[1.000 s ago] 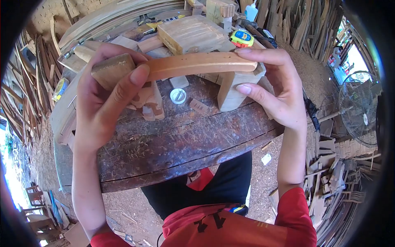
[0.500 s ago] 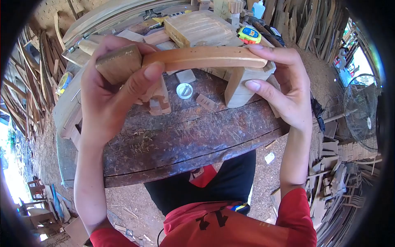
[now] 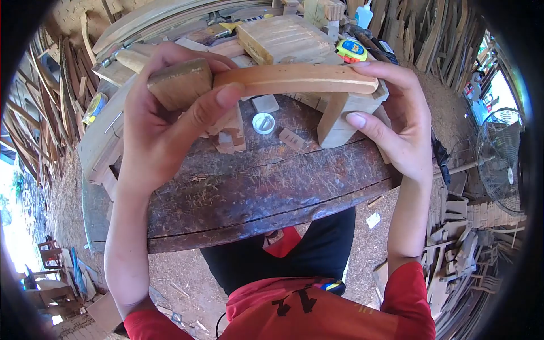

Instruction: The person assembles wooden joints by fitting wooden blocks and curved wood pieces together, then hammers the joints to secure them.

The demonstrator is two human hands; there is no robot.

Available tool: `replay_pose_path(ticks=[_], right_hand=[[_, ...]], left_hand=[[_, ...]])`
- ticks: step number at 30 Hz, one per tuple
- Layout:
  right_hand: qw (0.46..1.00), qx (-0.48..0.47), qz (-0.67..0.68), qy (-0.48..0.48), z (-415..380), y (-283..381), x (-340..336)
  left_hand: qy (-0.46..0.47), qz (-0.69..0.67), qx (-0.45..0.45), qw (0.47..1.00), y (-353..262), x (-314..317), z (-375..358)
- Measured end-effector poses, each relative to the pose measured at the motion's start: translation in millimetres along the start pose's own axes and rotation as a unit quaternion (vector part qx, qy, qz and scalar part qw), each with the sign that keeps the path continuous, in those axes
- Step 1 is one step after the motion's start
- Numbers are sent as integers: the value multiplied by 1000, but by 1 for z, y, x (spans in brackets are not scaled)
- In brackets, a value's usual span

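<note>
My left hand point(image 3: 164, 127) grips a sanding block point(image 3: 180, 83) and presses it against the left end of a curved wooden strip point(image 3: 300, 79). My right hand point(image 3: 396, 122) pinches the strip's right end between thumb and fingers. I hold the strip level above a round, dark, scratched wooden table point(image 3: 255, 187). Under the strip's right end stands a pale wood block point(image 3: 340, 122).
On the table lie a white cap point(image 3: 263, 123), small wood offcuts point(image 3: 291, 137) and a stack of boards point(image 3: 280, 38). A yellow tape measure point(image 3: 351, 51) sits at the back. A fan point(image 3: 501, 161) stands at right, with scrap wood piled around.
Both hands and the strip sit slightly further right in the view than a second ago; the grip on block and strip is unchanged.
</note>
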State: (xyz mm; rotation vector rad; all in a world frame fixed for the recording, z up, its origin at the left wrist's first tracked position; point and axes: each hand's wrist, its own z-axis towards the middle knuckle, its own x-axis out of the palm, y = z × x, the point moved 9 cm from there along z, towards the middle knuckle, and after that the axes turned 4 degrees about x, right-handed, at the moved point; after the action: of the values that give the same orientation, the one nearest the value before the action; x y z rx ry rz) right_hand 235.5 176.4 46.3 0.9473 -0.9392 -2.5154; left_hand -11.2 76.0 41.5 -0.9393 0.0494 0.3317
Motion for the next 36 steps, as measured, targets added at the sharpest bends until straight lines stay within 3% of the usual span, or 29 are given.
replay_pose_path(ticks=[17,20,22,25,29,33,36], right_hand=[[999,28,1,-34,3,-3,-1],[994,-37,-55,-87,-2,12,-9],[968,-110,-117,-194,-12,29,-19],[935,-179,-184,-245,-45,58,-20],[947,-125,-297,-3,-42,93,43],[915,-12,-384,124,-29,65,94],[871,40,-469,140,-24,56,103]], left_hand=[[22,-9,6,1000,-1,3,2],[22,-8,8,1000,1,2,2],[19,-19,11,1000,1,2,2],[19,-26,16,999,3,2,2],[20,-19,9,1000,3,2,1],[23,-16,17,999,2,2,2],[16,-25,15,999,3,2,2]])
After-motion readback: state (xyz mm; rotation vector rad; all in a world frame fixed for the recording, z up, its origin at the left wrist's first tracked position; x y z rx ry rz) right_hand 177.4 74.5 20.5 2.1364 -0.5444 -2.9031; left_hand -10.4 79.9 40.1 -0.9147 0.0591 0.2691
